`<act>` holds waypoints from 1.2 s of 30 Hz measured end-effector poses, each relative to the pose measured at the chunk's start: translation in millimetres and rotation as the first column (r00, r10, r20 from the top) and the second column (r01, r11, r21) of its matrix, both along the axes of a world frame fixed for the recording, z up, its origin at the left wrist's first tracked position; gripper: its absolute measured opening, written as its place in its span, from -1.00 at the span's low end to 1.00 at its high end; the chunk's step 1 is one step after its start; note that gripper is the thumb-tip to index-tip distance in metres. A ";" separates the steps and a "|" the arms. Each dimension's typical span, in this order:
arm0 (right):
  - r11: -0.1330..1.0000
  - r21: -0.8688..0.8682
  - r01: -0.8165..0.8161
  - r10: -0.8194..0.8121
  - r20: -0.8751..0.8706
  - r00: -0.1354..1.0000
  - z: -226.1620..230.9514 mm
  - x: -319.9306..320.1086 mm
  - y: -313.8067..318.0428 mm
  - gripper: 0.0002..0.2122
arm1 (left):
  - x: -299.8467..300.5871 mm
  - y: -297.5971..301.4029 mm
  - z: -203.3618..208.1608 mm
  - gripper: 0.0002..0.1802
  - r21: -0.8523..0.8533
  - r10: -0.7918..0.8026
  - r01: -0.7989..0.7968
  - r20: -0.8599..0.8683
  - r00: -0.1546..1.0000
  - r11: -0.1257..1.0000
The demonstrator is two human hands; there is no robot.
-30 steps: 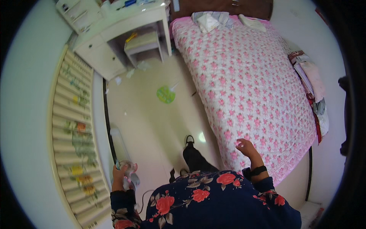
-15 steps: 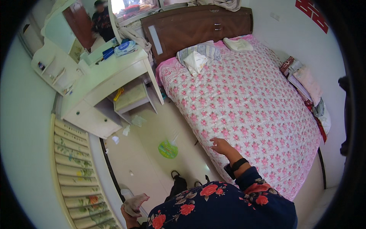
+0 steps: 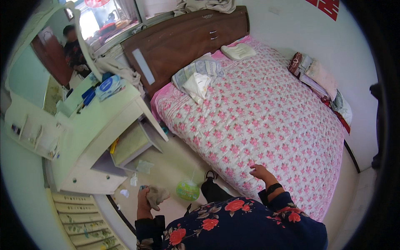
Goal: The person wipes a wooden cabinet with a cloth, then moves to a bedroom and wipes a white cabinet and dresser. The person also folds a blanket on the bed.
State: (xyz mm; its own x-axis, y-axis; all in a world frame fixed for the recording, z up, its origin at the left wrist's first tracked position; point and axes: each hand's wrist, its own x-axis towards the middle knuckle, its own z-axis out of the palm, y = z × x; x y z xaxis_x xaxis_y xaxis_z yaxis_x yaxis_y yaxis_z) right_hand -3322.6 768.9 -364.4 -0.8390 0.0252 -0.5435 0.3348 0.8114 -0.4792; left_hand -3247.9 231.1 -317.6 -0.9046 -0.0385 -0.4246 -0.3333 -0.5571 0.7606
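Note:
My left hand (image 3: 143,203) is closed around a crumpled grey-beige cloth (image 3: 157,196), held up above the floor at the lower left. Beneath and to the right of it, a round green hand fan (image 3: 188,190) lies on the tiles near my foot. Out over the near left side of the bed is my right hand (image 3: 260,171), its fingers loosely apart and nothing in them. The bed's pink-flowered quilt (image 3: 250,121) is below that hand; whether they touch, I cannot tell. A black band circles my right wrist.
A white dressing table (image 3: 106,118) with a mirror stands at the left, a stool (image 3: 131,146) tucked under it. Paper scraps (image 3: 145,166) litter the floor. Pillows (image 3: 238,51) lie by the brown headboard (image 3: 187,46); folded textiles (image 3: 318,77) sit along the right wall.
My left hand has risen with the cloth, from the lower edge toward the dressing table. I have stepped closer to it, one foot now beside the fan. My right hand stays over the bed.

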 end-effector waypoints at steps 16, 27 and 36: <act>0.956 -0.186 0.226 -0.275 -0.303 0.913 6.0 -221.9 36.7 -0.62 | -350.4 18.8 64.3 -0.54 -0.590 0.065 -0.004 0.082 0.994 0.808; 0.740 0.022 0.672 -0.663 -0.140 0.735 -3.0 -171.0 134.7 -0.63 | -541.0 33.1 24.7 -0.76 -0.887 -0.282 0.224 0.112 0.953 0.404; 0.790 0.068 0.609 -0.594 -0.164 0.788 39.0 -310.8 87.0 -0.66 | -697.1 58.9 -30.0 -0.55 -0.919 -0.356 0.395 0.368 0.859 0.002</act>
State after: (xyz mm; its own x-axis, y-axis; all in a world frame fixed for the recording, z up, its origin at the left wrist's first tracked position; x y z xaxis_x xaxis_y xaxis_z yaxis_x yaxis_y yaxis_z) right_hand -3633.3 855.8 -325.4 -0.6939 0.6013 -0.3960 0.7157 0.5156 -0.4712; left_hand -3945.0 290.1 -347.6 -0.9306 -0.0753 -0.3581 -0.2582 0.8286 0.4968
